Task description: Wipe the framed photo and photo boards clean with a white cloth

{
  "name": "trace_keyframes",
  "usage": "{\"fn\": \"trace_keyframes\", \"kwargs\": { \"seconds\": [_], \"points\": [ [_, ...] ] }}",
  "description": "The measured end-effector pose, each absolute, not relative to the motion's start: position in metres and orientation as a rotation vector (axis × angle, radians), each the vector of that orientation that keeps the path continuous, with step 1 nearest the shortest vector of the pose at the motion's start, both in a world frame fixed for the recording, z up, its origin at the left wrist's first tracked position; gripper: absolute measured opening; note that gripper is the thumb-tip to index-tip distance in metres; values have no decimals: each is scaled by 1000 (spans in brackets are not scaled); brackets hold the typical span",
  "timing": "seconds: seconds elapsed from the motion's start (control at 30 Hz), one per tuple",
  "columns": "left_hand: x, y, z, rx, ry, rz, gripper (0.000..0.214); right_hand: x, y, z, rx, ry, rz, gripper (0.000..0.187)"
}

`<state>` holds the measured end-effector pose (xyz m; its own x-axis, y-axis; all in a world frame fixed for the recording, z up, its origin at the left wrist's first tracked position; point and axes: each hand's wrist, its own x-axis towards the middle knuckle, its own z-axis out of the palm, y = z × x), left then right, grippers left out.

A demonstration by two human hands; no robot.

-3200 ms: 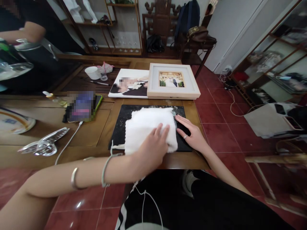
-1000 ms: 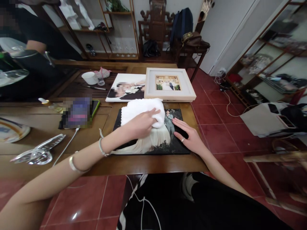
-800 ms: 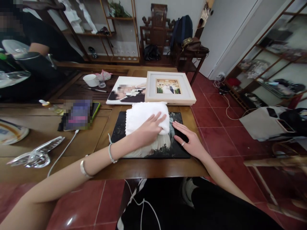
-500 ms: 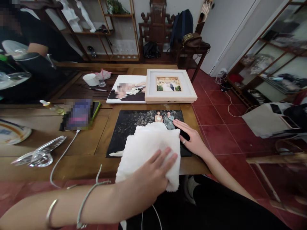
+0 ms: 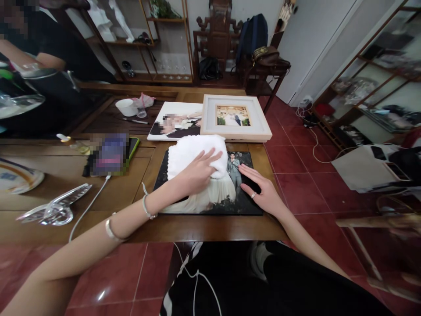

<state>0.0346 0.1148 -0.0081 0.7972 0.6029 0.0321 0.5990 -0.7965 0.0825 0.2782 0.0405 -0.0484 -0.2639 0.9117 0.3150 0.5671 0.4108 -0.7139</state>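
Note:
A white terry towel (image 5: 194,151), folded, lies over the upper left part of a dark wedding photo panel (image 5: 243,204) on the wooden table. My left hand (image 5: 200,171) presses on top of the towel with its fingers spread. The towel hides the bride's upper body; her pale skirt and the groom in a grey suit show beside it. My right hand (image 5: 261,188) lies with outstretched fingers on the panel's right edge, by the groom, holding nothing.
Behind the panel are a white photo board (image 5: 158,120) and a light wooden picture frame (image 5: 269,131). To the left are a charging phone (image 5: 110,156), a dropper bottle (image 5: 77,145), a shiny ornament (image 5: 55,208) and a white cup (image 5: 126,107). Another person (image 5: 66,48) is at the far left.
My left hand and the towel have moved away from me and slightly left, up the panel. The skirt and lower panel are now uncovered. My right hand has stayed in place.

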Motion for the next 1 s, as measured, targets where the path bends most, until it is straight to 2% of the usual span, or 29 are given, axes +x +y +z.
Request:
{"fn": "trace_keyframes", "kwargs": {
  "seconds": [0.23, 0.33, 0.5, 0.73, 0.83, 1.0],
  "points": [
    [23, 23, 11, 2859, 768, -71, 23, 278, 40, -48, -1254, -1964, 619, 46],
    [12, -4, 21, 2850, 599, -89, 23, 278, 41, -49, -1250, -1967, 614, 45],
    [0, 29, 23, 2790, 722, -141, 29, 278, 41, -49, -1252, -1963, 609, 45],
    [-9, 108, 3, 2870, 1071, 38, 43, 278, 40, -48, -1258, -1947, 624, 44],
    [-8, 100, 0, 2885, 1061, 13, 42, 278, 40, -48, -1256, -1949, 623, 44],
    [3, 30, 2, 2831, 793, 3, 27, 278, 41, -48, -1261, -1967, 609, 45]
  ]
}}
